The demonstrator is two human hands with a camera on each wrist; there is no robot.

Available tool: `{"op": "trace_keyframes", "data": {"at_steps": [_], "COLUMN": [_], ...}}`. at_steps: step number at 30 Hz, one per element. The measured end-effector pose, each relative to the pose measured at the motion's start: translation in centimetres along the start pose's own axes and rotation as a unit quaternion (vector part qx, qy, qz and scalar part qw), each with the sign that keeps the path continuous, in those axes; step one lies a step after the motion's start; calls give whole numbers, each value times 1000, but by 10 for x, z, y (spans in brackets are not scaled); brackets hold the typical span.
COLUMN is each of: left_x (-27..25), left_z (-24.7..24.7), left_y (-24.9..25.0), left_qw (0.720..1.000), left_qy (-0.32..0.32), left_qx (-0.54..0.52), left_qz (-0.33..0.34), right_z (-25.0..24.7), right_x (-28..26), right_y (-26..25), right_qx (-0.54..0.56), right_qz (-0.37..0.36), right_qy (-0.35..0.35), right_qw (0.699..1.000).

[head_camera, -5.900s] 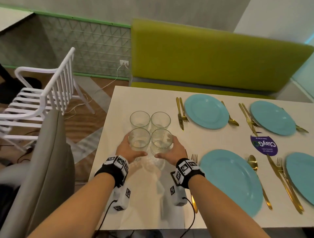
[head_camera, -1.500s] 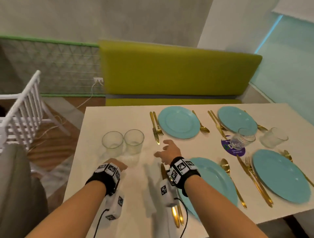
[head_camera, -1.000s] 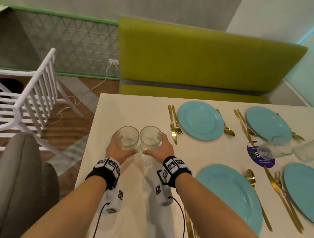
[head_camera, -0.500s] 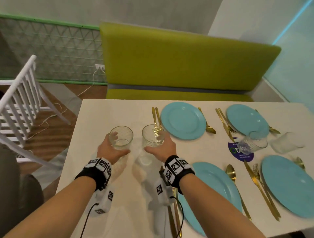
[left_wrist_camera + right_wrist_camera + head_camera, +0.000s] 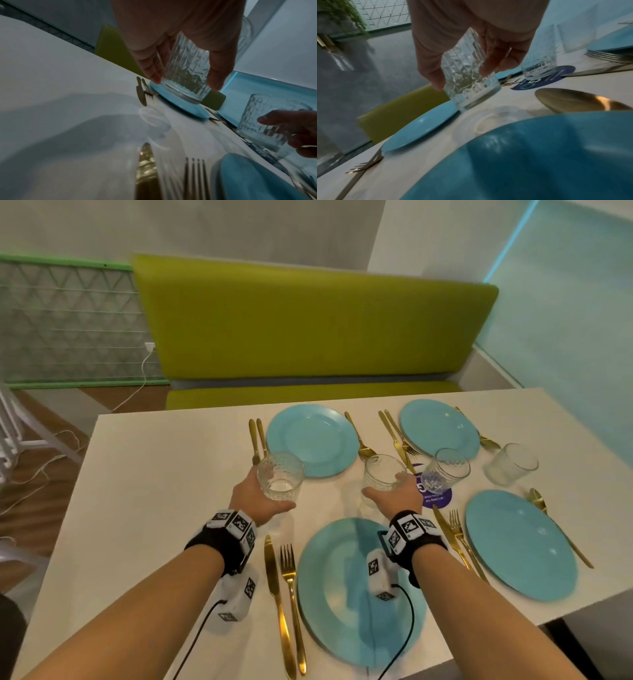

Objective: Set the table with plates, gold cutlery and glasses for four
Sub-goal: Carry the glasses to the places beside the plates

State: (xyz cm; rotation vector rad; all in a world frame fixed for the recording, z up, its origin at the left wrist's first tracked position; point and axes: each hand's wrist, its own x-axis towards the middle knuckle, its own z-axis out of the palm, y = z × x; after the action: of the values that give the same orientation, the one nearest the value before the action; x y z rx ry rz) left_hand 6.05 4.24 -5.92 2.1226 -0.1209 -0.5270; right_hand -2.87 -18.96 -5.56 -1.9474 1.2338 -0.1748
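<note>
Hands (image 5: 260, 498) gripping glasses (image 5: 187, 75), seemingly airborne

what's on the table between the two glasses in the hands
In the head view, the near edge of the far-left blue plate and a gold spoon beside it lie between the left hand's glass and the right hand's glass.

Glasses in both hands: clear glass, cut faceted pattern on walls, e.g. left-hand tumbler (image 5: 187, 75) and right-hand tumbler (image 5: 467, 75). Worktop (image 5: 154, 474) smooth, off-white, semi-gloss, shows reflections. Plate (image 5: 346, 611) under the right wrist: glossy turquoise glaze. Knife (image 5: 275, 594) and fork (image 5: 291, 590) between the wrists: polished gold metal. Bench back (image 5: 308, 326) beyond hands: matt green upholstery.
</note>
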Motion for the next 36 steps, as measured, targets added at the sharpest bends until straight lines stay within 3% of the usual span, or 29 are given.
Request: {"op": "trace_keyframes", "data": {"at_steps": [18, 36], "left_x": [8, 8], "left_z": [44, 63], "left_y": [16, 2], "left_qw": [999, 997], "left_qy": [7, -23], "left_qx": [32, 61], "left_qz": [-11, -38], "right_z": [-1, -34], "right_x": [43, 41], "right_y": [38, 53], "right_qx": [-14, -34], "right_qz": [9, -21], "right_qy": [-11, -89], "right_qw": [1000, 995]}}
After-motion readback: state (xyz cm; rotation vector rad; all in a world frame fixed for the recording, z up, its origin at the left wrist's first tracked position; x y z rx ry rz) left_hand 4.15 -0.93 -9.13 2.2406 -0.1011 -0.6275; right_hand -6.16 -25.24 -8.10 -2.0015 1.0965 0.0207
